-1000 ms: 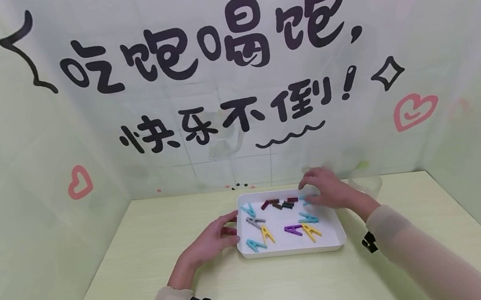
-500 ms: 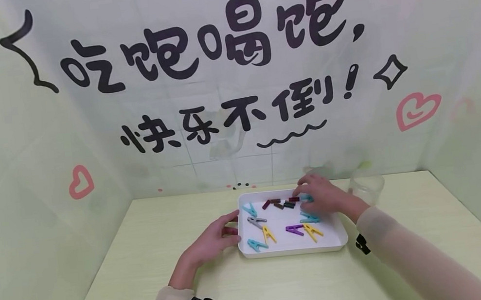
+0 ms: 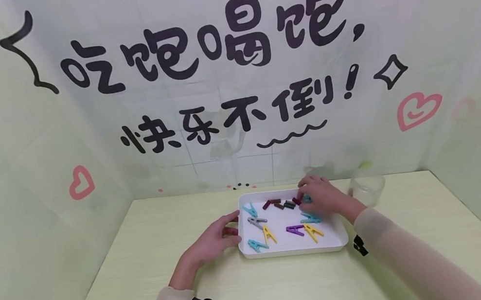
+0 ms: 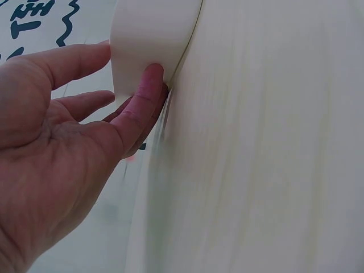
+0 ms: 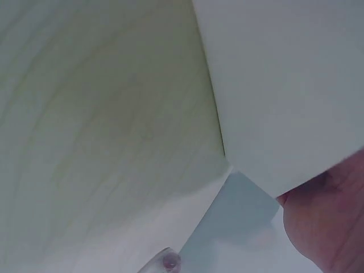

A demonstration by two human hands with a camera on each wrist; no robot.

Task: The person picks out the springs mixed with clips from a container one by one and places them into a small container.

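A white tray (image 3: 295, 251) holds clothespins in several colours, among them a purple clothespin (image 3: 294, 231) and a grey clothespin (image 3: 257, 221). Small dark ribbed pieces (image 3: 278, 205) lie along its back side. My left hand (image 3: 208, 241) rests its fingertips against the tray's left wall, fingers fairly straight; the left wrist view confirms the fingers (image 4: 142, 105) touching that wall. Over the back right corner, my right hand (image 3: 324, 195) pinches a small dark red ribbed piece (image 3: 296, 201). A light blue clothespin (image 3: 306, 198) is partly covered by this hand, which the right wrist view shows mostly behind the tray wall.
Behind the right forearm stands a clear container (image 3: 367, 186) on the light wooden table (image 3: 163, 212). A printed curtain (image 3: 207, 173) encloses the table at the back and sides.
My right hand has moved slightly left and down into the tray's back right corner. The dark red piece by its fingertips has turned from level to tilted. My left hand stays put.
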